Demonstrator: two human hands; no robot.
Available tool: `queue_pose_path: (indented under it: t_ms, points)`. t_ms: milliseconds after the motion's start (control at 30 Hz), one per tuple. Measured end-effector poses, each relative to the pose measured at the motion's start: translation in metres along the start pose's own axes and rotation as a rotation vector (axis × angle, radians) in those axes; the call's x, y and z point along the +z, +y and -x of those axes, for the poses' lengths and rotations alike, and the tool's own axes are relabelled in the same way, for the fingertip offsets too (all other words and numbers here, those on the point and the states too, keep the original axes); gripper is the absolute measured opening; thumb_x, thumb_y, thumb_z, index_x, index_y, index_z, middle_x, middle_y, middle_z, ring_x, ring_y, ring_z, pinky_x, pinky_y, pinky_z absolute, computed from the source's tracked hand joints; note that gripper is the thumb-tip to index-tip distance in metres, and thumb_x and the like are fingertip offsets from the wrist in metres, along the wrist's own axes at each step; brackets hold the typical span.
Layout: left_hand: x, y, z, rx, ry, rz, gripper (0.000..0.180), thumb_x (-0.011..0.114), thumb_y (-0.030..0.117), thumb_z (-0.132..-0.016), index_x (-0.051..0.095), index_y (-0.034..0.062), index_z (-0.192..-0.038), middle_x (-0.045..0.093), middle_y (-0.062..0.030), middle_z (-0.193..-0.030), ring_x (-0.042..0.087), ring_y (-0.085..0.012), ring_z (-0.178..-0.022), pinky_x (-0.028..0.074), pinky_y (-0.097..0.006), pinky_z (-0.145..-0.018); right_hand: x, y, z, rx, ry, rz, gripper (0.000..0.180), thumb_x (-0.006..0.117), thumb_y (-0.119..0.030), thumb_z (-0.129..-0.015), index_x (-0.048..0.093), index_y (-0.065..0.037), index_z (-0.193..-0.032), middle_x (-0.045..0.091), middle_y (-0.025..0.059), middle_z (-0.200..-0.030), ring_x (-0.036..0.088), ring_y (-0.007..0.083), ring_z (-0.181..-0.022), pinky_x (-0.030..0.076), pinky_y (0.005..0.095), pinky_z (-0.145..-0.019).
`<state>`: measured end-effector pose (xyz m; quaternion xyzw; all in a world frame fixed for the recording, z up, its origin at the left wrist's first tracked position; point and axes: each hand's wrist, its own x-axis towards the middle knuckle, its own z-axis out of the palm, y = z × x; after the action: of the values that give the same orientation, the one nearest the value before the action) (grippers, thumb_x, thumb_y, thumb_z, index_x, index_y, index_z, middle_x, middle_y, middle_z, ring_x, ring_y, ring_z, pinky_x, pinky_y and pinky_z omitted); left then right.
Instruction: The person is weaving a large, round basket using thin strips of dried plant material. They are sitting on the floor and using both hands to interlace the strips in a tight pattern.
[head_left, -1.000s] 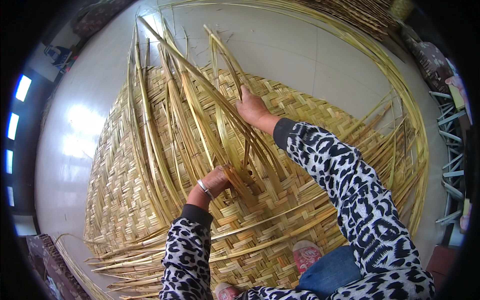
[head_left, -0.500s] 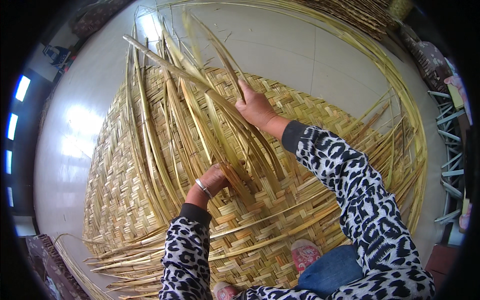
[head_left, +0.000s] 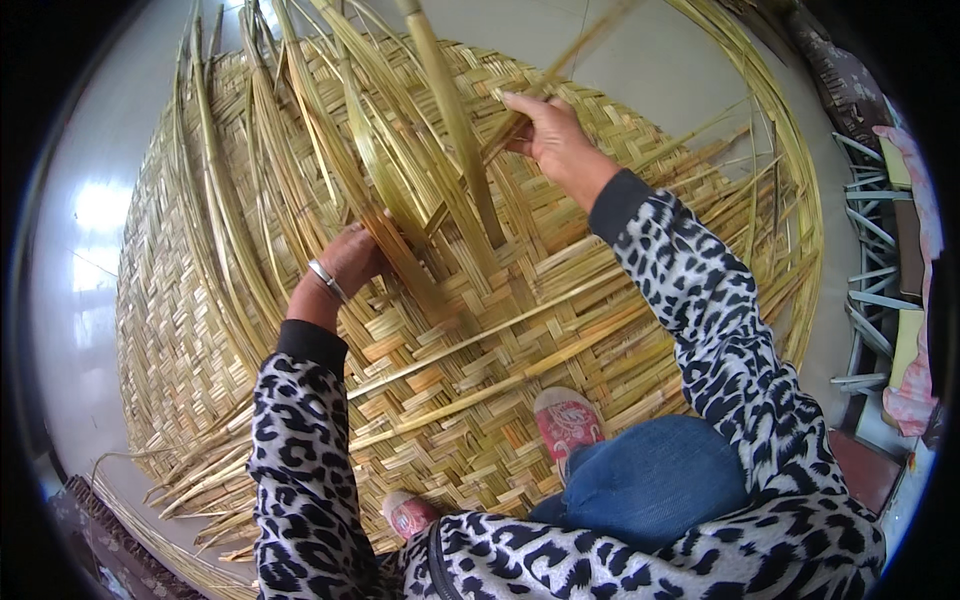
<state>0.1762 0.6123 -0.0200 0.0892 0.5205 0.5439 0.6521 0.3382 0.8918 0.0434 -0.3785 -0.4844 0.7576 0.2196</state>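
**Operator:** Hands first, since they sit in the middle of my view. My left hand, with a metal bangle on the wrist, is clenched on a bundle of loose strips and presses them down where they meet the woven mat. My right hand is raised further out, fingers pinched on a thin strip that runs up and away.

**Colleague:** What is nearest to you?

**Operator:** Closest are my leopard-print sleeves, soft cloth, black blotches on pale ground, and a blue denim knee. Two red-pink shoes rest on the mat's near edge.

**Colleague:** And the mat itself?

**Operator:** It lies flat on the floor, spread wide beneath me. Flat, narrow, straw-coloured strips cross over and under one another in a tight diagonal pattern; some are paler, some tan or greenish. At the near edge the ends stick out ragged and unwoven.

**Colleague:** Beyond the hands?

**Operator:** Long unwoven strips rise from the weave in a fan, stiff, ribbon-like, yellow-green, arching toward the far side. One broad strip stands nearly upright between my hands. More loose strips curve around the mat's right rim. The floor is pale, smooth and glossy, with light glaring off it at the left. On the far right stands a metal rack.
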Motion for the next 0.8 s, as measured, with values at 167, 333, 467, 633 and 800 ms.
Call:
queue_pose_path:
  t_ms: [167, 333, 467, 633, 800]
  points:
    - [0.003, 0.004, -0.003, -0.047, 0.029, 0.001, 0.04, 0.057, 0.045, -0.097, 0.06, 0.0066, -0.109, 0.062, -0.0028, -0.092, 0.061, -0.018, -0.078, 0.052, -0.035, -0.072, -0.058, 0.023, 0.039, 0.115, 0.116, -0.082, 0.03, 0.074, -0.018, -0.087, 0.055, -0.005, -0.107, 0.064, 0.0071, -0.1, 0.066, 0.0222, -0.084, 0.06, 0.042, -0.073]
    - [0.012, 0.003, -0.005, -0.103, 0.181, -0.057, 0.037, 0.052, 0.045, -0.1, 0.059, 0.0088, -0.106, 0.065, -0.0049, -0.09, 0.063, -0.0193, -0.075, 0.051, -0.034, -0.067, -0.081, 0.051, 0.048, 0.29, 0.253, -0.016, 0.033, 0.071, -0.024, -0.09, 0.053, -0.002, -0.107, 0.061, 0.0119, -0.098, 0.065, 0.0268, -0.083, 0.06, 0.0381, -0.062]
    - [0.014, 0.002, -0.006, -0.121, 0.23, -0.05, 0.033, 0.05, 0.041, -0.101, 0.057, 0.0106, -0.11, 0.066, -0.0052, -0.089, 0.065, -0.0201, -0.075, 0.054, -0.034, -0.069, -0.084, 0.045, 0.053, 0.332, 0.222, -0.031, 0.037, 0.066, -0.027, -0.094, 0.049, 0.001, -0.11, 0.061, 0.0144, -0.095, 0.065, 0.0271, -0.082, 0.06, 0.0391, -0.063]
    - [0.022, -0.011, -0.007, 0.139, 0.544, -0.33, 0.033, 0.05, 0.031, -0.101, 0.06, 0.0028, -0.116, 0.069, -0.0119, -0.098, 0.068, -0.0234, -0.089, 0.056, -0.036, -0.081, -0.082, 0.026, 0.067, 0.332, -0.144, 0.69, 0.036, 0.064, -0.03, -0.094, 0.056, 0.002, -0.11, 0.065, 0.0125, -0.096, 0.068, 0.0237, -0.078, 0.058, 0.0352, -0.069]
    - [0.062, -0.067, 0.008, 0.706, 1.075, -1.118, 0.04, 0.06, 0.023, -0.095, 0.056, 0.0012, -0.128, 0.059, -0.0187, -0.128, 0.055, -0.0329, -0.12, 0.043, -0.041, -0.102, -0.077, 0.029, 0.045, -0.519, -0.25, 1.59, 0.038, 0.054, -0.039, -0.098, 0.064, -0.004, -0.109, 0.068, 0.0084, -0.112, 0.063, 0.0257, -0.102, 0.05, 0.0415, -0.09]
